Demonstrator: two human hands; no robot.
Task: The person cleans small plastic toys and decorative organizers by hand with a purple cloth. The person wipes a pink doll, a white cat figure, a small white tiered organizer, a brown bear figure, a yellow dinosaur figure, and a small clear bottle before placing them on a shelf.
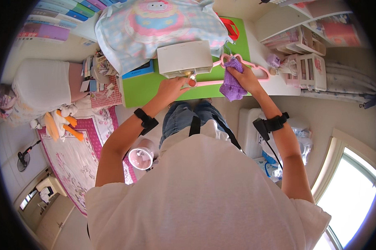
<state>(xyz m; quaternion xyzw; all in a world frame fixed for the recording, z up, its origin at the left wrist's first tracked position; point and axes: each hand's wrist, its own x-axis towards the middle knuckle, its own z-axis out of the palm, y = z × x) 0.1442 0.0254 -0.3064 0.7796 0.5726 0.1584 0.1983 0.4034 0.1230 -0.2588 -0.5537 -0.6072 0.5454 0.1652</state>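
My right hand (249, 82) grips a purple fluffy cloth (233, 86), which hangs down from my fingers. Beneath the cloth, a pink clothes hanger (210, 83) lies across the green desk mat (141, 92). My left hand (172, 90) is at the front of a small white box (184, 57), its fingertips beside a small round orange-brown object (192, 82). Small items show at an opening low on the box's front. Whether my left fingers hold the box's edge or one of these items is hidden.
Behind the box lies a pastel checked cloth (119, 37) with a cartoon print. A blue book (139, 71) sticks out under it. Small white drawers (313, 72) stand at the right; a red checked cloth (105, 97) lies left. A waste bin (141, 157) is on the floor.
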